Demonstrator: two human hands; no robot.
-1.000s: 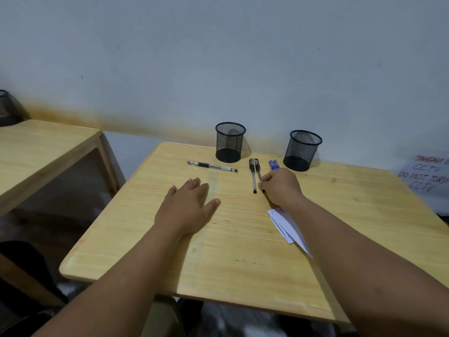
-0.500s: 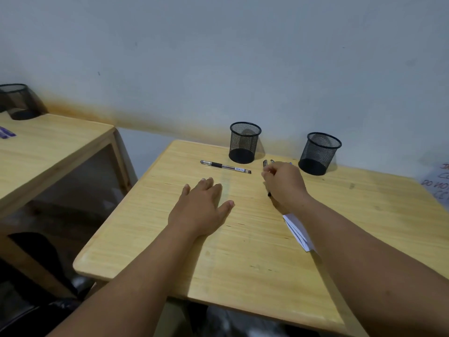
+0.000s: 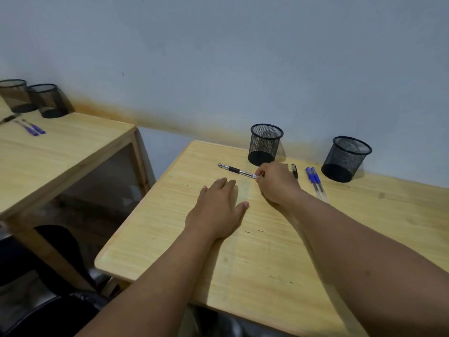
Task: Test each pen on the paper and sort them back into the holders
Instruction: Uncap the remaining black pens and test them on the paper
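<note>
My right hand (image 3: 277, 184) pinches the black pen (image 3: 237, 171) on the table (image 3: 267, 259); my left hand (image 3: 218, 210) lies flat, fingers straight.

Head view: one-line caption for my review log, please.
Right hand pinches the end of a black pen on the wooden table; left hand rests flat, two mesh holders behind.

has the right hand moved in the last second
Yes. The right hand has shifted left, from the black pens below the gap between the mesh holders to the end of the lone black pen by the left mesh holder.
</note>
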